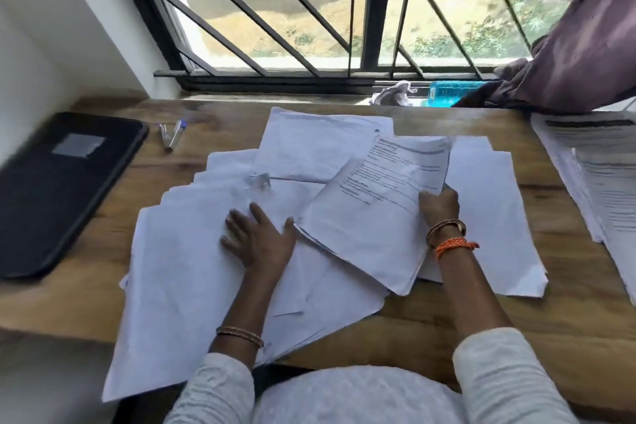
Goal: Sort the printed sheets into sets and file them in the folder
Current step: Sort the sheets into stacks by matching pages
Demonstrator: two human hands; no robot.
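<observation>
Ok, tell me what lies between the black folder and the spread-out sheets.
In the head view, two pens on bare wooden table lie between the black folder and the sheets.

- The sheets (192,272) are white, and one (385,203) has black print.
- The folder (58,189) is black with a grey label.
- The table (430,330) is brown with wood lines.
- The curtain (585,45) is purple.
- The window bars (375,10) are black.
- The bottle (451,93) is blue.
- The right wrist has an orange band (454,246).
- The sleeves (499,379) are white.
</observation>
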